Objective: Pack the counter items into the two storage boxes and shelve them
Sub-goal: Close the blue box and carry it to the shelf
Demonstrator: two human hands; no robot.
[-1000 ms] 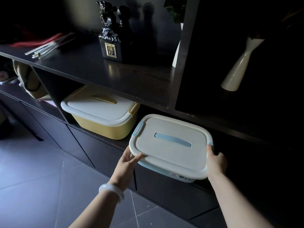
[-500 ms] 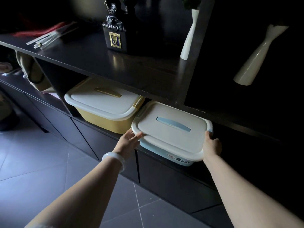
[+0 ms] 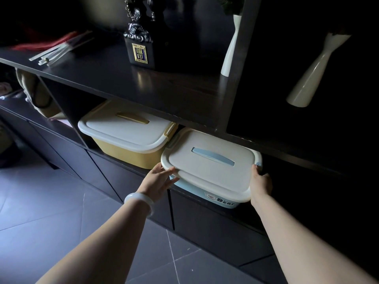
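1. The blue box (image 3: pixel 207 169), with its white lid on, is parked partway into the lower shelf opening. Its back end is tucked under the upper shelf board (image 3: pixel 164 89), and its front end is left hanging out past the shelf edge.
2. The left grip (image 3: pixel 158 179) is pressed against the box's near-left corner with the fingers stretched out, so nothing is actually grasped. A pale bangle (image 3: pixel 139 199) is worn on that wrist.
3. The right grip (image 3: pixel 261 182) is clamped on the box's near-right edge, thumb laid up along the lid rim. The other fingers are hidden by the box.
4. The yellow box (image 3: pixel 123 134), lidded too, is sat just left of it. Whether the lids touch can't be told.
5. A dark statuette (image 3: pixel 139 44) and two white vases (image 3: pixel 229 52) (image 3: pixel 309 72) are kept up top.
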